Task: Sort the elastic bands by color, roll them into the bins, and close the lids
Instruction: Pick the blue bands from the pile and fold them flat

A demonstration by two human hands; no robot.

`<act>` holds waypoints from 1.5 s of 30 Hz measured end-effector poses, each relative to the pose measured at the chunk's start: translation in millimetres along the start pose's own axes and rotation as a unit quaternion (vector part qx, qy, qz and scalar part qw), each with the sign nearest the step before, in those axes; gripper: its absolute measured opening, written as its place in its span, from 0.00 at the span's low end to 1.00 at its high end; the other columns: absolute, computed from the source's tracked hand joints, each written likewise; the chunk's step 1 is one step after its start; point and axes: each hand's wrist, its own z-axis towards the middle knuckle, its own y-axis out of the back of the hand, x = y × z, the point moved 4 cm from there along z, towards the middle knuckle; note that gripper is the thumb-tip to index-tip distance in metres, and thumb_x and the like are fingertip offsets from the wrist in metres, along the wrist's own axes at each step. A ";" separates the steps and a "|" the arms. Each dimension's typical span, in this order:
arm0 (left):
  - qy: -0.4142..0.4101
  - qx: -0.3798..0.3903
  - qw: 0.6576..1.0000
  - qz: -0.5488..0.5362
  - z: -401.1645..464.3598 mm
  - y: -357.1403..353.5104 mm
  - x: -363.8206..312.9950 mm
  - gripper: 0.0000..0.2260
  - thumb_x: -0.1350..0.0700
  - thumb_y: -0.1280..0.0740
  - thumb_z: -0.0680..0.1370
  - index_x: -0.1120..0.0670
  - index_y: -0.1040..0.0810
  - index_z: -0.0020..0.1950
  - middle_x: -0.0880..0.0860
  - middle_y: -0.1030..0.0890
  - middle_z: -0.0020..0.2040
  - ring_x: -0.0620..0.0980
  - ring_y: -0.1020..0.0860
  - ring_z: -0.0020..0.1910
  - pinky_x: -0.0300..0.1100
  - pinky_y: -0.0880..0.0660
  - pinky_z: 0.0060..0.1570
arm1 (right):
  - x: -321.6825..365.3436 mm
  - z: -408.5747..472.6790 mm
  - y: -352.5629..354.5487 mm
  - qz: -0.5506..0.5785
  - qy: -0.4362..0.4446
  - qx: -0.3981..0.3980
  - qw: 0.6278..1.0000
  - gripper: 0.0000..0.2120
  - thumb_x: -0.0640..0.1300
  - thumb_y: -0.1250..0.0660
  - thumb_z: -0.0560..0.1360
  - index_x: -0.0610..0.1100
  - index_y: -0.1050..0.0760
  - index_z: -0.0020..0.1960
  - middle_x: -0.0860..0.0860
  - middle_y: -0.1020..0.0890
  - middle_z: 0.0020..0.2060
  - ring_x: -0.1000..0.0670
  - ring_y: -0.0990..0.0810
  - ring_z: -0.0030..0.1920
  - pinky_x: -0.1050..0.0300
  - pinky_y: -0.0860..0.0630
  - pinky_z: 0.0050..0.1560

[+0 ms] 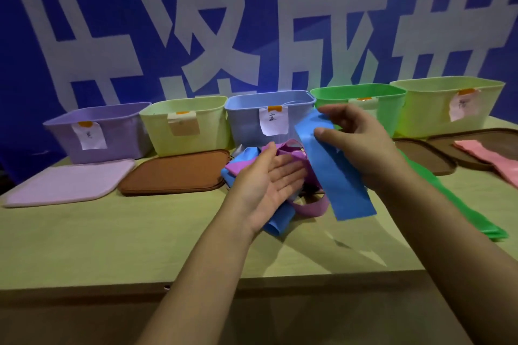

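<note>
— Five open bins (269, 117) line the back of a pale wooden table (112, 238), under a blue banner (224, 8) with white characters.
— The blue band (336, 176)?
— Pinched in the right hand (361, 143), slanting from the far bins down toward the near edge. The left hand (269, 185), fingers straight, presses the tangled bands (283, 154).
— Labels?
— Too blurred to read.
</note>
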 end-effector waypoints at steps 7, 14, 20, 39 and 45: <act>0.024 0.051 0.997 -0.052 14.7 -19.4 -22.7 0.27 0.41 0.44 0.80 0.64 0.25 0.62 0.62 0.19 0.52 0.56 0.19 0.48 0.46 0.21 0.48 | 21.4 -46.8 -10.8 0.079 0.046 0.108 0.990 0.17 0.31 0.31 0.71 0.47 0.24 0.54 0.54 0.19 0.49 0.56 0.22 0.48 0.62 0.24 0.50; -0.143 0.026 0.987 0.065 -3.5 -26.9 -24.9 0.18 0.69 0.34 0.74 0.56 0.27 0.62 0.59 0.19 0.46 0.51 0.19 0.39 0.44 0.20 0.42 | -14.1 -77.3 -2.0 0.106 -0.087 0.055 0.989 0.24 0.64 0.30 0.67 0.41 0.25 0.40 0.50 0.19 0.35 0.53 0.22 0.37 0.59 0.26 0.39; -0.174 0.062 0.963 0.194 -34.7 -25.0 -6.8 0.24 0.69 0.32 0.73 0.47 0.29 0.63 0.58 0.15 0.47 0.58 0.18 0.49 0.56 0.22 0.52 | -14.4 -45.3 -9.0 0.224 -0.201 0.079 0.950 0.33 0.64 0.43 0.70 0.36 0.23 0.57 0.35 0.19 0.50 0.40 0.23 0.47 0.47 0.30 0.51; -0.180 0.102 0.963 0.170 -50.1 -18.9 -24.4 0.21 0.43 0.33 0.73 0.54 0.23 0.60 0.59 0.18 0.55 0.55 0.19 0.54 0.47 0.21 0.51 | 26.1 -69.4 -30.9 0.068 0.078 -0.020 0.994 0.09 0.47 0.31 0.70 0.41 0.24 0.43 0.36 0.21 0.34 0.50 0.26 0.34 0.47 0.26 0.36; -0.147 0.174 0.967 0.112 -60.8 -24.0 -21.7 0.18 0.52 0.38 0.77 0.53 0.27 0.66 0.56 0.17 0.53 0.52 0.18 0.51 0.46 0.20 0.45 | 32.5 -72.7 -34.6 0.053 0.079 0.053 0.994 0.09 0.47 0.28 0.70 0.42 0.23 0.44 0.35 0.21 0.36 0.47 0.24 0.35 0.41 0.22 0.41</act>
